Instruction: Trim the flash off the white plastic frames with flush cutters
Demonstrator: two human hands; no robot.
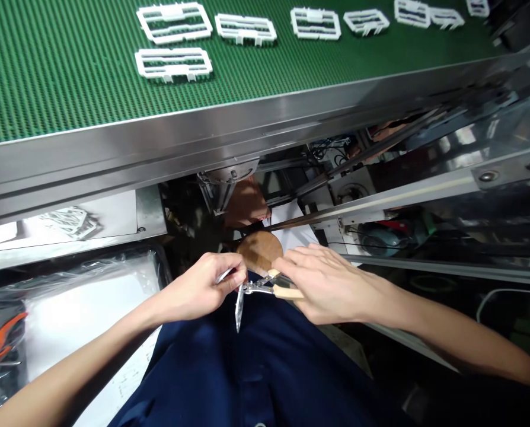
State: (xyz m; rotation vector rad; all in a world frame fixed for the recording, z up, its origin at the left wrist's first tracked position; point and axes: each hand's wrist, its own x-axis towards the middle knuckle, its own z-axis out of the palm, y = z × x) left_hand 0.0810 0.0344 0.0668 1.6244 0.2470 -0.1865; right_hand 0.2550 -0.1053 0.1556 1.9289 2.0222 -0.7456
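My left hand (209, 284) pinches a thin white plastic frame (239, 311), held upright and seen nearly edge-on in front of my dark blue clothing. Closed around a pair of nippers (287, 292) with cream-coloured handles is my right hand (331, 284). The metal jaws point left and meet the plastic frame close to my left fingertips; whether they bite on it I cannot tell. Fingers of both hands hide part of the frame and of the handles. Several similar white frames (173, 64) lie on the green conveyor belt (82, 71) beyond my hands.
A metal rail (194, 127) edges the belt. Below it on the left, white plastic pieces (72, 222) lie on a shelf. A plastic-lined bin (91, 308) stands left, with an orange-handled tool (0, 344) by its edge. A round wooden stool top (259, 249) and machine bars (402, 198) sit beyond.
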